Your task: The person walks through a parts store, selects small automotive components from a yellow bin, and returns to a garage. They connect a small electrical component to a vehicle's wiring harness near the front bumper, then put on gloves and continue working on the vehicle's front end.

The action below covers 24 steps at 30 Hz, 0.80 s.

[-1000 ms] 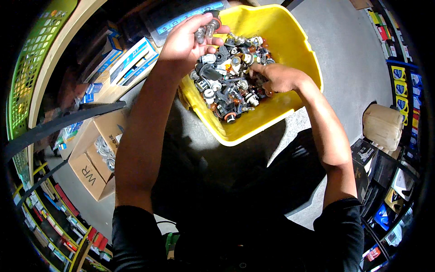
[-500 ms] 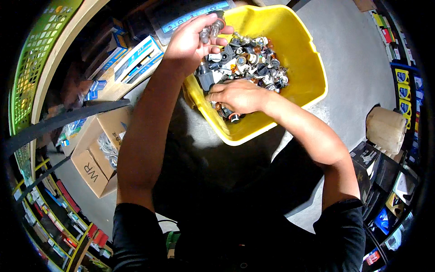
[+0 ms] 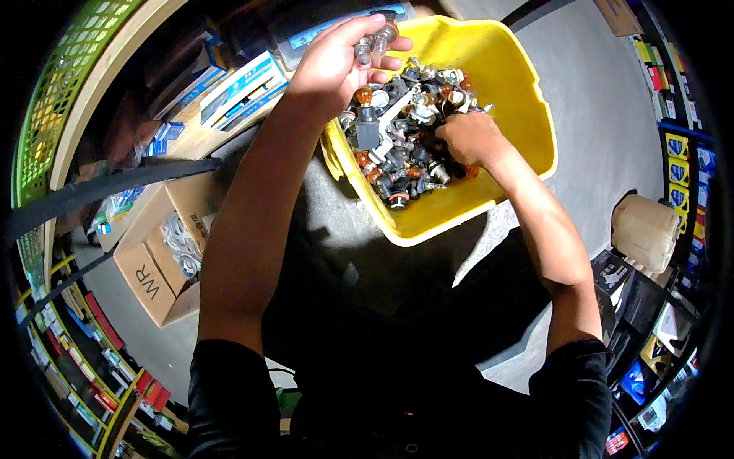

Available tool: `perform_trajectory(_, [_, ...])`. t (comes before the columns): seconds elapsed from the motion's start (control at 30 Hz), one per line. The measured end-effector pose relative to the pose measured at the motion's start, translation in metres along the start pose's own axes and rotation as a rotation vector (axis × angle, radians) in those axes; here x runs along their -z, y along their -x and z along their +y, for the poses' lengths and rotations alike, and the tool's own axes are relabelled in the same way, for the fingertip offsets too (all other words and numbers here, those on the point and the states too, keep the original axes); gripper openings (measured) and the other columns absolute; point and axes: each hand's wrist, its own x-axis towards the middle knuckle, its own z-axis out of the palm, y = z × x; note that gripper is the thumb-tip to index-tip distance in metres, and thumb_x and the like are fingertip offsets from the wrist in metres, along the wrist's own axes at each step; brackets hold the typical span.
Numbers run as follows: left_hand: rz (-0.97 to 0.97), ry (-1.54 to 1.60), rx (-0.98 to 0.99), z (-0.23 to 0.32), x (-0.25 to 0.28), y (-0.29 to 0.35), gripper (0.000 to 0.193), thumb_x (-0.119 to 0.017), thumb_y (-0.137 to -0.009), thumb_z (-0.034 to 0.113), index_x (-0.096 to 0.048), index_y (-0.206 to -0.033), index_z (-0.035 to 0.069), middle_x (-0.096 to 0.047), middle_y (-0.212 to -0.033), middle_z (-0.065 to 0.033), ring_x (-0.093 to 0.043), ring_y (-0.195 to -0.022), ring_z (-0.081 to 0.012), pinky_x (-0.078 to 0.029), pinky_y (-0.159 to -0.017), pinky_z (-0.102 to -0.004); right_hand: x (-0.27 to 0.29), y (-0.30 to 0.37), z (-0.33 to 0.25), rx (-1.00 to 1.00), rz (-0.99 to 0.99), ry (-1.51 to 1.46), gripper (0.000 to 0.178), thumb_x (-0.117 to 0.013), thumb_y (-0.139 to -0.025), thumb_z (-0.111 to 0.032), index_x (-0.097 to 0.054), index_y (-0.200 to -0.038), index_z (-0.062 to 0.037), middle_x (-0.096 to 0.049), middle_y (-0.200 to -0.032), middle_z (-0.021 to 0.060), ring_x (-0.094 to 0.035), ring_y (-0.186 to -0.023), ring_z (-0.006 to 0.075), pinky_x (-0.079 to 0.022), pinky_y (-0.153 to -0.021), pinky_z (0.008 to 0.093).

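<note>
My left hand (image 3: pixel 330 67) is raised over the far left rim of a yellow plastic bin (image 3: pixel 527 115). Its fingers are closed around a few clear glass bulbs (image 3: pixel 373 47) with dark bases. My right hand (image 3: pixel 472 139) reaches down into the right side of the heap of mixed bulbs (image 3: pixel 409 145) inside the bin. Its fingers are bent and their tips are hidden among the pieces, so I cannot see what they touch. Near the bin's left wall lies an amber bulb (image 3: pixel 365 96) beside a grey socket-like block (image 3: pixel 368 131).
An open cardboard box (image 3: pixel 141 279) with grey ring-shaped parts stands on the floor at the left. Blue-and-white boxes (image 3: pixel 241 90) lie on a wooden board behind it. Stocked shelves line both sides, and a tan wrapped package (image 3: pixel 644 229) sits at the right.
My right hand has moved from the near left of the heap to its right side, uncovering bulbs there. My left hand still holds the clear bulbs; the view has shifted slightly.
</note>
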Motion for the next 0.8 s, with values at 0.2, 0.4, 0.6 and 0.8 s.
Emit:
perform_trajectory(0.2, [0.04, 0.005, -0.006, 0.001, 0.002, 0.001, 0.03, -0.055, -0.091, 0.031, -0.061, -0.103, 0.004, -0.068, -0.103, -0.0155, -0.06, -0.074, -0.0177, -0.048, -0.065, -0.0274, 0.026, -0.016, -0.076, 0.582, 0.466, -0.233, 0.034, -0.055, -0.081, -0.013, -0.061, -0.113, -0.0063, -0.055, -0.127, 0.0063, -0.064, -0.082, 0.027, -0.054, -0.07, 0.037])
perform_trajectory(0.4, [0.039, 0.021, -0.001, 0.002, 0.022, 0.005, 0.03, -0.053, -0.091, 0.031, -0.061, -0.104, 0.005, -0.068, -0.102, -0.0138, -0.06, -0.076, -0.0171, -0.047, -0.066, -0.0283, 0.031, -0.027, -0.072, 0.274, 0.252, 0.128, 0.018, -0.054, -0.082, -0.016, -0.07, -0.082, -0.0084, -0.069, -0.079, 0.0098, -0.069, -0.074, 0.0259, -0.054, -0.062, 0.0407])
perform_trajectory(0.6, [0.026, 0.035, -0.036, 0.007, 0.024, 0.003, 0.03, -0.054, -0.091, 0.032, -0.061, -0.103, 0.005, -0.068, -0.099, -0.0124, -0.061, -0.074, -0.0162, -0.047, -0.066, -0.0277, 0.016, -0.013, -0.03, 0.062, 0.296, 0.047, 0.016, -0.054, -0.081, -0.015, -0.069, -0.079, -0.0076, -0.068, -0.074, 0.0115, -0.068, -0.073, 0.0276, -0.054, -0.061, 0.0402])
perform_trajectory(0.8, [0.017, 0.014, -0.027, 0.008, 0.02, 0.005, 0.03, -0.054, -0.091, 0.032, -0.061, -0.103, 0.005, -0.069, -0.098, -0.0124, -0.061, -0.074, -0.0164, -0.047, -0.066, -0.0279, 0.019, -0.045, -0.089, 0.3, 0.459, -0.137, 0.015, -0.057, -0.078, -0.017, -0.068, -0.078, -0.0083, -0.066, -0.071, 0.0129, -0.067, -0.073, 0.0306, -0.053, -0.061, 0.043])
